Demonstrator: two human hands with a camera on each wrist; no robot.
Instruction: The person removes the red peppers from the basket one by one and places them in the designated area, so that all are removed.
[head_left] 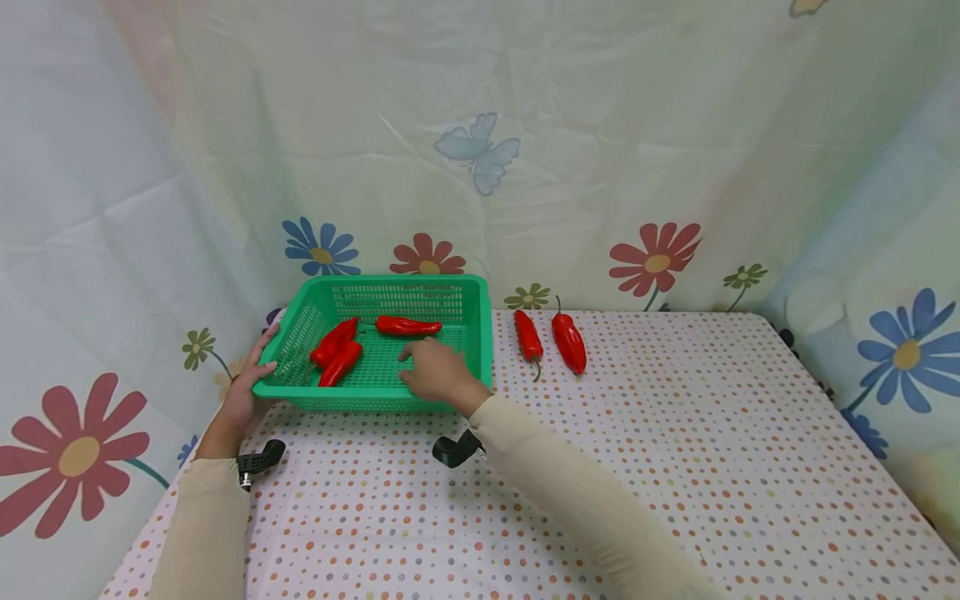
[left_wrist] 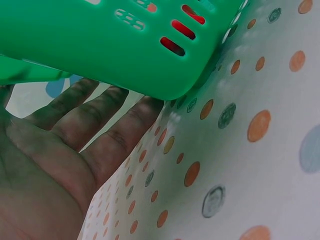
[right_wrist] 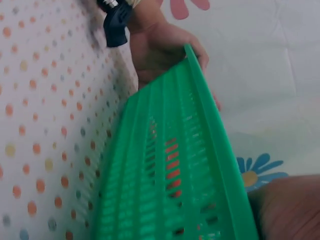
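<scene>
A green plastic basket [head_left: 375, 402] with slotted walls stands at the back left of the table. My left hand [head_left: 243, 398] grips its left side, thumb over the rim and fingers along the outer wall. In the left wrist view, the left fingers [left_wrist: 117, 130] reach under the basket's edge. Inside lie two red peppers [head_left: 341, 363] [head_left: 335, 340] close together on the left and another red pepper [head_left: 408, 327] near the back wall. My right hand [head_left: 438, 371] reaches over the front right rim, thumb and index finger apart, with nothing visible between them, just in front of the back pepper.
Two more red peppers [head_left: 528, 337] [head_left: 570, 342] lie on the dotted tablecloth [head_left: 675, 433] to the right of the basket. A flowered curtain [head_left: 562, 208] hangs right behind the table and along both sides.
</scene>
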